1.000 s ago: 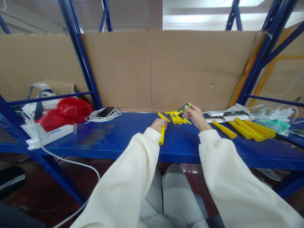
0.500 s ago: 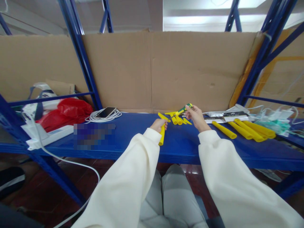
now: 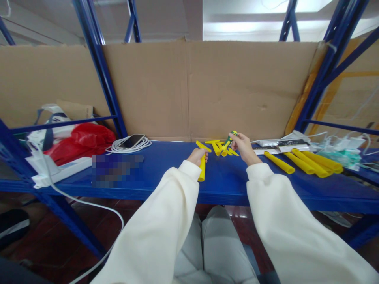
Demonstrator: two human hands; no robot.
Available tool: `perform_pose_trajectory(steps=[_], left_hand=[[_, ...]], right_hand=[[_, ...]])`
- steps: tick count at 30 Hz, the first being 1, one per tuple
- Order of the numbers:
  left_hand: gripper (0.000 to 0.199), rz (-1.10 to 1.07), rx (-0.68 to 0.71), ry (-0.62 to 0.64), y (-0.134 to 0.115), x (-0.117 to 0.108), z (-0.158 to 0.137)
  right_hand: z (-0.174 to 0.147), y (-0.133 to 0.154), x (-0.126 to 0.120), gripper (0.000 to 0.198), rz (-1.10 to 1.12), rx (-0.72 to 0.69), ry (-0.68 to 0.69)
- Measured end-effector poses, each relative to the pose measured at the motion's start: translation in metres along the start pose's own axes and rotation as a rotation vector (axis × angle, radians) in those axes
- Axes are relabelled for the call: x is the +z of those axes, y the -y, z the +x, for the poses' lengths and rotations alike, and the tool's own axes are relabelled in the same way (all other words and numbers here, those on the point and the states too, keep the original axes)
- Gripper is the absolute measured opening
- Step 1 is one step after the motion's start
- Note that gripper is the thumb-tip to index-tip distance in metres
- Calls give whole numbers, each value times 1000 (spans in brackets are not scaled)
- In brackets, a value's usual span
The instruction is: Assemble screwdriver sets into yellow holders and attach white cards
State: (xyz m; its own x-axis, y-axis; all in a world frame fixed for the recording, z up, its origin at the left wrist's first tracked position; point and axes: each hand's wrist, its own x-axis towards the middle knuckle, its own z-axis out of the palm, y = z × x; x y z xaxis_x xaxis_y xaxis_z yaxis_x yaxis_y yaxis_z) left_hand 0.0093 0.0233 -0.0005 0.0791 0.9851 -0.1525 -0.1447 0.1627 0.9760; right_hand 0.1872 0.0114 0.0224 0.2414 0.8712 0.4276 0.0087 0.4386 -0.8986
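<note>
- Blue shelf [image 3: 166,169], cardboard [image 3: 148,90] behind.
- Left hand [image 3: 196,157] grips yellow part [image 3: 201,174].
- Right hand [image 3: 244,147] pinches driver [image 3: 229,139]; loose pieces [image 3: 216,149] between hands.
- Likely driver work; next needs driver aligned to part, left steady.

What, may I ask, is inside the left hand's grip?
A yellow tube, lower end showing; the left hand covers the middle and any join to the yellow bar above.

Ceiling light [image 3: 237,27] glares above; floor [image 3: 244,227] dim, perhaps slightly blurred.
</note>
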Motion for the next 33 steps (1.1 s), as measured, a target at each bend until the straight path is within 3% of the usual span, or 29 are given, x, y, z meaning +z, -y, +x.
perform_pose_trajectory(steps=[4,7,12,15,18,22,24,30,33], left_hand=[[11,8,-5,-16,-2,0,-4],[11,23,-13,-34,-6,1,-10],[22,45,-18,-67,-12,3,-21],[20,45,-16,-73,-14,4,-25],[18,59,-20,-61,-16,4,-26],[12,60,44,-69,-16,4,-22],[25,82,117,-74,-15,2,-19],[53,323,466,-187,-9,-2,-11],[57,547,558,-164,-8,-2,-14]], right_hand=[[-7,5,3,26,-143,200,77],[-10,4,3,20,-351,345,211],[-11,-8,-1,18,-665,312,555],[-8,-14,-4,13,-741,287,628],[2,-19,-10,14,-765,207,516],[18,-30,-29,30,-997,70,105],[23,-37,-40,39,-1135,57,-8],[19,-52,-56,48,-1324,206,5],[15,-50,-54,52,-1343,247,58]])
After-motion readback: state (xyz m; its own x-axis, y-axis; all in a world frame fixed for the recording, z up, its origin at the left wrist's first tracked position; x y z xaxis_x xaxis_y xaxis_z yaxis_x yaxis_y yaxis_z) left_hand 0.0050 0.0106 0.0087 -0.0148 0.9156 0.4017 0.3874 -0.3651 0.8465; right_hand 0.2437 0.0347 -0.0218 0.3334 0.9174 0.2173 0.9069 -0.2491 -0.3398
